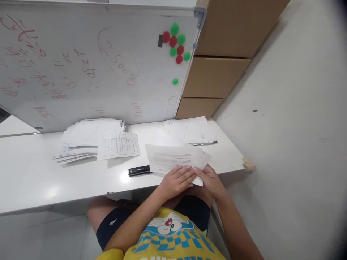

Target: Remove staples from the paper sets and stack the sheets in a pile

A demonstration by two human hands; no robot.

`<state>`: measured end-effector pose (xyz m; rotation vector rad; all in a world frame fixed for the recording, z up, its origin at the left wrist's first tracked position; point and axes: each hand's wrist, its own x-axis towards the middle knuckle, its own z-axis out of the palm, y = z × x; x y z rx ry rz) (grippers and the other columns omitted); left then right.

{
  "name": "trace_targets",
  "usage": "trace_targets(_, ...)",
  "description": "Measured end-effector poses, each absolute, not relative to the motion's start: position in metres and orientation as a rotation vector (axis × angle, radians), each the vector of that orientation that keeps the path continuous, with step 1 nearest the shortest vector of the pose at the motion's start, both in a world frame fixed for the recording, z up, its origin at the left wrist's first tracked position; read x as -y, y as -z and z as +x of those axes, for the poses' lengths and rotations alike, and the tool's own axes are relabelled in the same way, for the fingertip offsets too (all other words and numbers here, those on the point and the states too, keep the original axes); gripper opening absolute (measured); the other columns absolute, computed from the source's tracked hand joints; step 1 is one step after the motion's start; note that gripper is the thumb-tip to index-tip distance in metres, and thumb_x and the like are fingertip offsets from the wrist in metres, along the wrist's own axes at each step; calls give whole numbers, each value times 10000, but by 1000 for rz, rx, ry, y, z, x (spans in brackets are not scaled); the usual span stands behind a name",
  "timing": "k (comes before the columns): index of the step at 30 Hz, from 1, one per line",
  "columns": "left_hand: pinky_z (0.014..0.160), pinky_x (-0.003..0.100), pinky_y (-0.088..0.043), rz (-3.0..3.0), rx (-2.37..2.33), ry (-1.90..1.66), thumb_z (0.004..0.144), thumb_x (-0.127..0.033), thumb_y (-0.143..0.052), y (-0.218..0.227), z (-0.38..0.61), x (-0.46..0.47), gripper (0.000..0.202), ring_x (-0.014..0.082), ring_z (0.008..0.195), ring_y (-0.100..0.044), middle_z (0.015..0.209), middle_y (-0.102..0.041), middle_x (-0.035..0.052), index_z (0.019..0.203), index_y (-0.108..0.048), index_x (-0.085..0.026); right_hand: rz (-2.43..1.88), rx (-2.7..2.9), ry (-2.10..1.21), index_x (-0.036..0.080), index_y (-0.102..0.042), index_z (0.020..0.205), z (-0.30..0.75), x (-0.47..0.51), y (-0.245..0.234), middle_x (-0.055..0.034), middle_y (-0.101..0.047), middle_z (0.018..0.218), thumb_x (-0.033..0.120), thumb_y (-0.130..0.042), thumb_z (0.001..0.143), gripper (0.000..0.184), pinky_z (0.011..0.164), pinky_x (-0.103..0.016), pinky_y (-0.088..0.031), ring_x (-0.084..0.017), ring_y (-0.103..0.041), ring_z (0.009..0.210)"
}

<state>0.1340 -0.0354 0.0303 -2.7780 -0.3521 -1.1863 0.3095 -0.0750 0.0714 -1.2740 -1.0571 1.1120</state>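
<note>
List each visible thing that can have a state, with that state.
Held papers: printed, edges uneven
Left hand: laid over the held papers
Right hand: gripping their edge
Black stapler-like tool: lying beside them
Left paper pile: loosely stacked
Printed grid sheet: partly over that pile
Right papers: overlapping
Whiteboard: upright, written on in red
Round magnets: stuck on
Cardboard boxes: stacked

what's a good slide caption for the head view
Left hand resting on printed paper, right hand holding its edge, whiteboard behind.
</note>
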Motion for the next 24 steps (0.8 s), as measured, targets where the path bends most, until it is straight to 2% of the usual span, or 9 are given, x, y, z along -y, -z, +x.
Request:
trace_targets(2,1165,359,-269,-2672,455,1401,916,-323,-539,-29,128,36,587,193,1428,-254,1414,-490,86,1443,-331,-169,-1365,1124,-929,234,-715,978,316,79,-68,-66,-741,999,456,-663,793,293,941,-451,-471,-284,-644,1001)
trace_targets(5,1169,477,-192,-2328,1263,1915,884,-356,-583,-29,113,34,779,261,1453,-161,1516,-301,148,1503,-131,-219,-1285,1101,-764,244,-724,873,322,80,-53,-55,-742,892,394,-631,822,183,869,-430,-493,-271,-659,911)
trace_targets(7,1132,525,-233,-2381,1595,2038,845,-393,-627,-29,101,29,862,308,1415,-249,1474,-326,189,1499,-95,-214,-1164,996,-724,242,-707,809,323,78,-38,-44,-724,797,362,-619,823,149,832,-418,-498,-248,-661,829)
trace_targets(9,1060,493,-344,-2760,1522,1987,838,-387,-628,-28,93,24,722,292,1279,-438,1308,-487,162,1438,-265,-215,-1092,898,-721,240,-686,868,322,77,-22,-32,-710,778,330,-639,799,123,837,-415,-491,-230,-655,810)
trace_targets(11,968,432,-420,-3009,1373,1940,860,-316,-587,-22,91,24,401,241,1104,-544,1107,-571,102,1239,-493,-225,-1084,847,-752,250,-634,1058,324,76,-6,-32,-713,874,308,-682,762,306,866,-422,-482,-224,-653,856)
trace_targets(13,914,397,-439,-3037,1364,2007,863,-255,-558,-12,95,29,199,215,1024,-559,1032,-573,79,1058,-576,-219,-1131,806,-785,260,-551,1201,328,79,7,-40,-708,955,321,-710,739,492,876,-428,-483,-227,-652,900)
trace_targets(17,861,364,-449,-3039,1468,2129,857,-214,-546,6,106,38,106,198,968,-574,984,-590,65,950,-597,-208,-1338,762,-805,223,-610,1118,339,89,20,-67,-711,1006,408,-732,704,469,896,-420,-490,-256,-646,963)
trace_targets(21,880,370,-441,-2979,1515,2244,856,-226,-545,9,110,32,102,200,965,-575,971,-593,60,933,-607,-200,-1385,851,-798,224,-606,1167,341,92,25,-83,-688,1130,449,-704,728,503,904,-412,-499,-263,-639,1014)
trace_targets(24,842,352,-459,-2966,1648,2189,858,-253,-534,9,108,28,105,196,918,-579,932,-594,52,900,-607,-190,-1491,861,-756,196,-684,973,340,90,31,-90,-735,968,503,-696,709,406,873,-436,-510,-285,-662,938)
